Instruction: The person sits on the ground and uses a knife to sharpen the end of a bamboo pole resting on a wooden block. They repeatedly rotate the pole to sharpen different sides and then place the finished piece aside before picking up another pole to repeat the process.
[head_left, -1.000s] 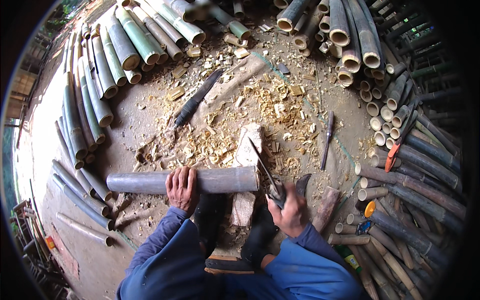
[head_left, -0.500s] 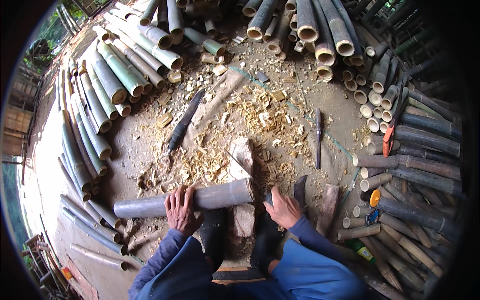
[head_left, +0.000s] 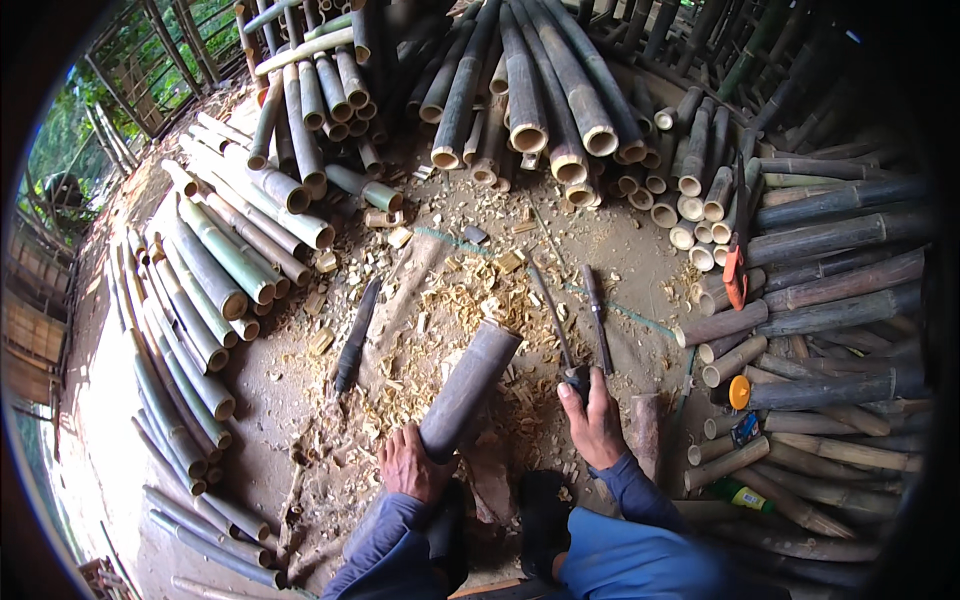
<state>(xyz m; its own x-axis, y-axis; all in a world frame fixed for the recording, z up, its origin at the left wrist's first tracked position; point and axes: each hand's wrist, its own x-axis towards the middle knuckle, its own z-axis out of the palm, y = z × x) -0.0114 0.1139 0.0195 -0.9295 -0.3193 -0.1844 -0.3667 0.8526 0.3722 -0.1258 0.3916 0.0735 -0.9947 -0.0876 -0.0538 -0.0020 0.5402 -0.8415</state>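
Note:
My left hand is closed around the lower end of a thick grey-brown bamboo section. The section tilts up and away, its far cut end raised towards the right. To its right, my right hand grips the dark handle of a knife. The knife's long, narrow blade points away from me, apart from the bamboo. Below the bamboo, a wooden block sits between my feet, partly covered. Pale shavings are scattered on the ground beyond.
A machete with a wrapped handle lies left; a slim chisel-like tool lies right. Cut bamboo poles are stacked around the left, far side and right. An orange-handled saw rests against the right pile. A short log is beside my right forearm.
The bamboo has swung from lying crosswise over the block to pointing away, its right end lifted. My right hand has moved right with the knife, the blade now away from the bamboo.

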